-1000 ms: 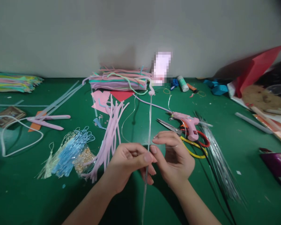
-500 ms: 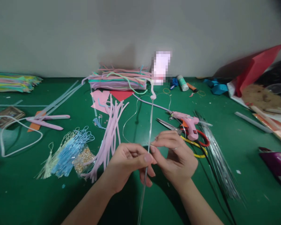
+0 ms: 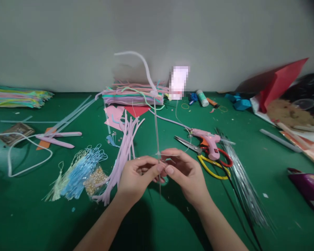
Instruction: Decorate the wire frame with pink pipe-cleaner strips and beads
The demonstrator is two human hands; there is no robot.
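In the head view, a straight thin wire stem stands upright between my hands, its lower end poking out below the fingers. A pale lilac pipe cleaner is wound at the top of the stem, with its free end curving up and left. My left hand pinches the stem between thumb and fingers. Close against it, my right hand is closed, thumb on fingertips, on a thin clear thread that crosses the stem. Fingers partly hide where thread and wire meet.
Scissors and a pink glue gun lie right of my hands, beside loose wires. On the left are lilac pipe cleaners, blue tassels and a bag of gold beads. A purple tool sits far right.
The stem has swung more upright and slightly left, and its pipe cleaner's free end now arches up against the wall. My right hand has moved left and lower, closer to the left.
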